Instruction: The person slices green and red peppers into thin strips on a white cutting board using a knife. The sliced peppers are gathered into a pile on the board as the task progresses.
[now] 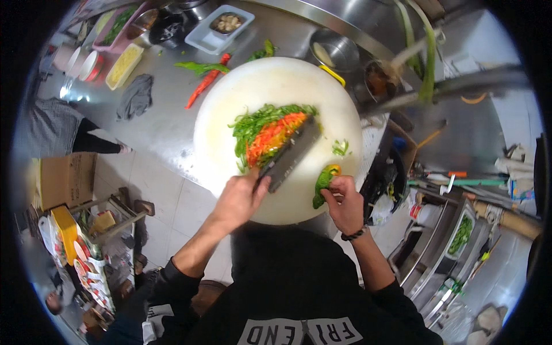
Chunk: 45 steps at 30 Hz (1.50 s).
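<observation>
My left hand (238,198) is closed on a dark-bladed cleaver (292,156), which lies slantwise over the round white chopping board (276,75). Along the blade's left side is a heap of shredded green pepper (248,127) and shredded red-orange pepper (276,137). At the board's near right, my right hand (345,201) pinches a green pepper piece (322,194) with a yellow-orange patch at its top. A few pale green scraps (340,148) sit on the board just beyond that hand.
Whole red peppers (202,87) and a green pepper (192,67) lie beyond the board's left edge. A steel bowl (334,49), a yellow-handled tool (332,75) and a grey cloth (135,96) are nearby. A black bin (391,178) stands at the right. Another person's sleeve (54,126) shows far left.
</observation>
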### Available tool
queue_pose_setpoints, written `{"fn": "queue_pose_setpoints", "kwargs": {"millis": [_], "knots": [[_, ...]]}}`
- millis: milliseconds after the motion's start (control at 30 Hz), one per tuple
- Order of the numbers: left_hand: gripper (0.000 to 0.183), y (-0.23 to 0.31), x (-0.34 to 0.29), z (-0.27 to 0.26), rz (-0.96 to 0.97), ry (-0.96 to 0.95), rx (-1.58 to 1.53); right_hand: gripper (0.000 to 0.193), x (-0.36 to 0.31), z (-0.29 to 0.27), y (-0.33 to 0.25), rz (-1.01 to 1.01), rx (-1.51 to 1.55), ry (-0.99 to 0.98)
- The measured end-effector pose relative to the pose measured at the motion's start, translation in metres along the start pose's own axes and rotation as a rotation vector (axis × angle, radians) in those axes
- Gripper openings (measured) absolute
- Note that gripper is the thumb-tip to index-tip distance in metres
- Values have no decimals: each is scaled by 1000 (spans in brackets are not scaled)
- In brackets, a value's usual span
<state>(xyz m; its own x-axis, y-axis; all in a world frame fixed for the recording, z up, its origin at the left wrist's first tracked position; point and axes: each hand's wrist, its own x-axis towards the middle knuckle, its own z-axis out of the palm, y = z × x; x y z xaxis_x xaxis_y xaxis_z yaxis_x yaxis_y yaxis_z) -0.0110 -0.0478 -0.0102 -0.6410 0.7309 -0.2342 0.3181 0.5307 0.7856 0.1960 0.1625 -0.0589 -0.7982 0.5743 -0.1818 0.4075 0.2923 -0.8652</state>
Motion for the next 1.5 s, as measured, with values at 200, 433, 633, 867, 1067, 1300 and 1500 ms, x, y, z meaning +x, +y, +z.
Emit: {"fn": "queue_pose_setpoints", "kwargs": {"millis": [200,433,633,867,1067,1300,1500], "knots": [[21,19,-22,12,128,62,154,48,10,-12,-16,-487,-489,89],[22,41,-29,25,162,-60,370,26,29,-20,8,-595,-430,4],[20,46,-30,18,161,-87,415,21,30,-20,1,-612,-378,8],[19,48,-29,19,127,-23,217,21,42,-33,9,-567,-222,76],[24,78,-48,6,-84,-41,115,19,40,-38,7,-591,-187,124],[23,73,-57,36,-131,-92,-11,24,35,-36,7,-557,-188,110],[18,43,-56,67,12,1,-19,26,36,-32,7,-554,-172,116]]}}
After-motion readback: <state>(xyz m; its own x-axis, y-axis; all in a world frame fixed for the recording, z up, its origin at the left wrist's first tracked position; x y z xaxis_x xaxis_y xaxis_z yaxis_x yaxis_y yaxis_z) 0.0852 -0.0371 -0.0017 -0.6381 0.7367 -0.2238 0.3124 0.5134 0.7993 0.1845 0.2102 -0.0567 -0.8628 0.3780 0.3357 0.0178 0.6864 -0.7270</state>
